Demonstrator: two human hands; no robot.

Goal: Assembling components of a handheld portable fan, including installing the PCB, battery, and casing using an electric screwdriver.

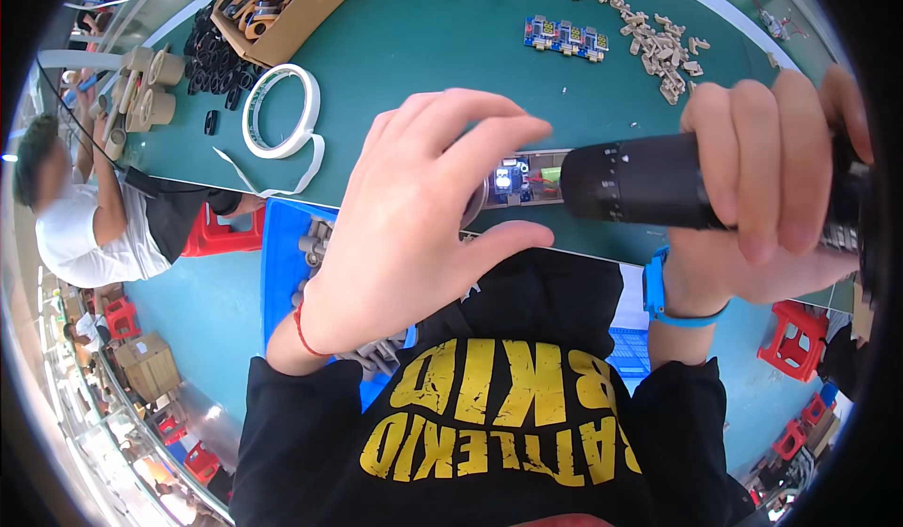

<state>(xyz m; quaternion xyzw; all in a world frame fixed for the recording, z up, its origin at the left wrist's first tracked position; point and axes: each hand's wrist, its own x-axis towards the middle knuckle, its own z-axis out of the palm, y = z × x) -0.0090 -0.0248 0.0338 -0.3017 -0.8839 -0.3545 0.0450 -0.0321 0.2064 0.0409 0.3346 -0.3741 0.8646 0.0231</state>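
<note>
My right hand (767,174) is wrapped round a thick black cylindrical power tool (640,179), which looks like an electric screwdriver with small marks on its collar. The tool's wide end points left, over a narrow light-coloured housing (541,198) holding a small lit circuit board (509,179) and red and green parts. My left hand (409,207) arches over the housing's left end, thumb and fingers spread to either side of it. A round edge shows beneath that palm; the rest is hidden. Its fingertips are slightly blurred.
On the green table (414,38) lie a white tape roll (249,118), black parts (212,52), several display boards (566,38) and beige plastic pieces (658,47). A cardboard box (315,9) holds orange-and-black parts. Below the edge, a blue bin (282,245) holds grey parts. A person (103,207) sits left.
</note>
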